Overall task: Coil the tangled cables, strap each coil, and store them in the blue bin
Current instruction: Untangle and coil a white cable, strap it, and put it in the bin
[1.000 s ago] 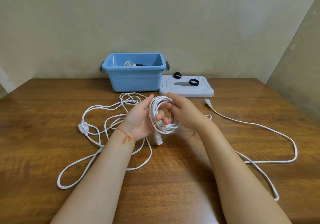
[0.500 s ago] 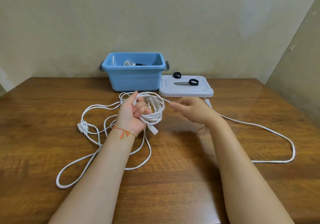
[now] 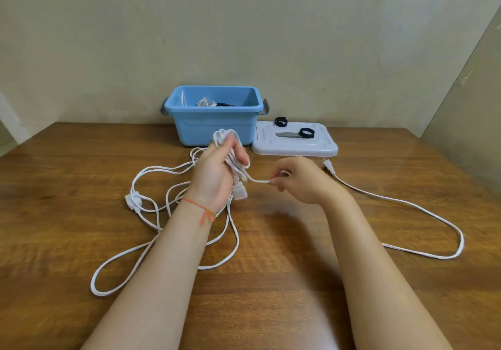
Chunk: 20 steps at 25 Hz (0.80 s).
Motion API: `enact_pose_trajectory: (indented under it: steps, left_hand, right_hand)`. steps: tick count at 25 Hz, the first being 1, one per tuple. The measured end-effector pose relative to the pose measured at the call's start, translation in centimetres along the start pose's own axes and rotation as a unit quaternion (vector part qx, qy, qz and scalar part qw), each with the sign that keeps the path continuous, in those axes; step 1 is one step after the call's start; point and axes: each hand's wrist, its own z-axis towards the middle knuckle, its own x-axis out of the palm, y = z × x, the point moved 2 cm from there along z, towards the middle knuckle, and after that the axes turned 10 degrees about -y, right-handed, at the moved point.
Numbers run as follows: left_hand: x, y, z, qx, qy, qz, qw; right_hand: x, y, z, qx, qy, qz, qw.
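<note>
1. While the left hand point(image 3: 217, 176) grips a half-made coil point(image 3: 230, 151) of white cable, fingers curled round the bundled loops, the right hand point(image 3: 298, 180) pinches the running strand point(image 3: 260, 181) just right of it, thumb and fingertips together on the cord.
2. Step in hand, by my reading: coiling. Strapping and storing of this cable not yet begun.
3. A white connector block point(image 3: 240, 192) hangs below the left palm, at the coil's lower end.
4. The uncoiled tail point(image 3: 423, 211) runs right from the right hand, loops wide across the wooden table point(image 3: 271, 282) and ends at a plug point(image 3: 328, 165) lying near the lid.
5. A second white cable point(image 3: 151, 214), loose and tangled, lies on the table left of and under the left forearm, with an inline block point(image 3: 133, 201) at its left side.
6. The blue bin point(image 3: 214, 116) stands at the far edge, open, with some cable already inside; details there too small to tell.
7. The white lid point(image 3: 295, 143) lies flat just right of the bin, carrying two black straps point(image 3: 307, 132), rolled into rings.
8. Next move calls for: carry the pinched strand up and over the left hand for another loop, sliding the pinch along the tail; keep the left grip firm so the loops do not spring loose. Plenty of tail left, so several turns before a strap is wanted.
</note>
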Motion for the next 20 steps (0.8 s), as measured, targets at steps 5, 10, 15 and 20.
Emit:
enact_pose_trajectory:
  steps: [5, 10, 15, 20]
  left_hand:
    - [2.0, 0.7, -0.9, 0.156, -0.004, 0.462, 0.873]
    - [3.8, -0.2, -0.7, 0.167, 0.039, 0.572, 0.802]
    - [3.0, -1.4, -0.3, 0.103, 0.071, 0.608, 0.784]
    - [2.3, -1.9, -1.4, 0.054, 0.164, 0.635, 0.753]
  right_hand:
    - [-0.3, 1.3, -0.9, -0.039, 0.041, 0.101, 0.993]
    - [-0.6, 1.0, -0.8, 0.030, 0.064, 0.283, 0.956]
    - [-2.8, -2.1, -0.5, 0.079, 0.097, 0.405, 0.905]
    - [-3.8, -2.7, -0.8, 0.077, -0.004, 0.113, 0.991]
